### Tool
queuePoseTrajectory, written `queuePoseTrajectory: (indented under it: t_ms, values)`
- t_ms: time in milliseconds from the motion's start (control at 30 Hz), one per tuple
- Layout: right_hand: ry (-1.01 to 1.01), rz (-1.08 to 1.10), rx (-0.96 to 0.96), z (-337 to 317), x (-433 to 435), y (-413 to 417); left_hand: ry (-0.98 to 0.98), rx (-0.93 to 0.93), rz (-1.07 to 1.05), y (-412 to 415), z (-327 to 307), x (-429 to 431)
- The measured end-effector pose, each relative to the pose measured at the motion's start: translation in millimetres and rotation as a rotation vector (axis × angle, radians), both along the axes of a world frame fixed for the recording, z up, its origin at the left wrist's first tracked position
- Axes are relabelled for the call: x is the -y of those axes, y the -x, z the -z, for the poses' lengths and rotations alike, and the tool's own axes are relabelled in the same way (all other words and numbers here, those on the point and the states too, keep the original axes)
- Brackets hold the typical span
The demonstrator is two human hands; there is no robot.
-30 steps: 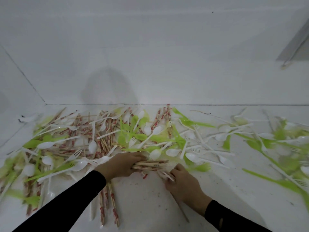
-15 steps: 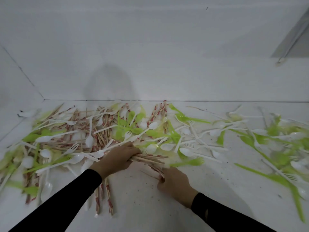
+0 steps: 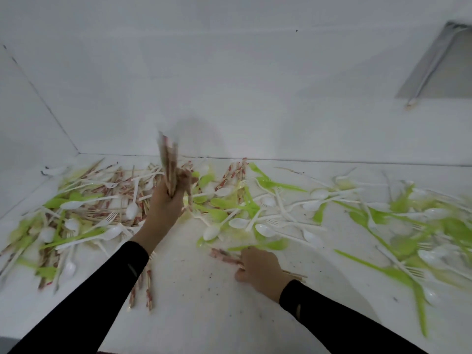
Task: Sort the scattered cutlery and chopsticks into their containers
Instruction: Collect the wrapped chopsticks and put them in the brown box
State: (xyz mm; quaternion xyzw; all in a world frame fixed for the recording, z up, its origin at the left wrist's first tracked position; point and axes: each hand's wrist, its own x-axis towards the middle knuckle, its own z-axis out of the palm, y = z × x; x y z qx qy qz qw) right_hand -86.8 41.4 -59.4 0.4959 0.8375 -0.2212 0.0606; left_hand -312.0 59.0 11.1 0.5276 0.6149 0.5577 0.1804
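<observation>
My left hand (image 3: 164, 204) is raised above the table, gripping a bundle of wrapped chopsticks (image 3: 168, 163) that points upward and is blurred. My right hand (image 3: 260, 270) rests low on the white table (image 3: 204, 302), fingers closed on a few chopsticks (image 3: 224, 256) lying flat. A dense pile of chopsticks, white spoons and forks and green cutlery (image 3: 89, 208) lies at the left. More white spoons (image 3: 265, 229) and green forks (image 3: 281, 185) spread across the middle and right. No container is visible.
Two loose wrapped chopsticks (image 3: 149, 290) lie by my left sleeve. White walls close the table at the back and left. A grey panel (image 3: 439, 67) hangs at the upper right. Green and white cutlery (image 3: 421, 238) covers the right side.
My left hand has lifted the chopstick bundle off the table and turned it upright. My right hand stayed low, now holding a few chopsticks flat on the surface.
</observation>
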Motion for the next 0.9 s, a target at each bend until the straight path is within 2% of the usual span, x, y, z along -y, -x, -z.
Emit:
queuePoseTrajectory:
  t_ms: [133, 233, 367, 500, 667, 767, 900]
  values:
    - [-0.075, 0.210, -0.351, -28, -17, -55, -0.135, 0.200, 0.032, -49, -25, 0]
    - [-0.192, 0.392, -0.673, -50, -25, -102, -0.127, 0.371, 0.118, -106, -24, 3]
    - [-0.147, 0.577, -0.991, -64, -16, -154, -0.107, 0.447, 0.204, -188, -5, 9]
    - [-0.074, 0.640, -1.107, -39, -1, -187, -0.097, 0.421, 0.252, -251, 25, 18]
    - [0.016, 0.483, -1.110, 9, 11, -211, 0.069, 0.383, 0.227, -291, 77, 31]
    - [0.056, 0.480, -1.082, 3, 2, -218, 0.225, 0.289, 0.222, -295, 102, 33]
    - [0.157, 0.613, -1.203, -13, -19, -235, 0.274, 0.375, 0.298, -304, 92, 11]
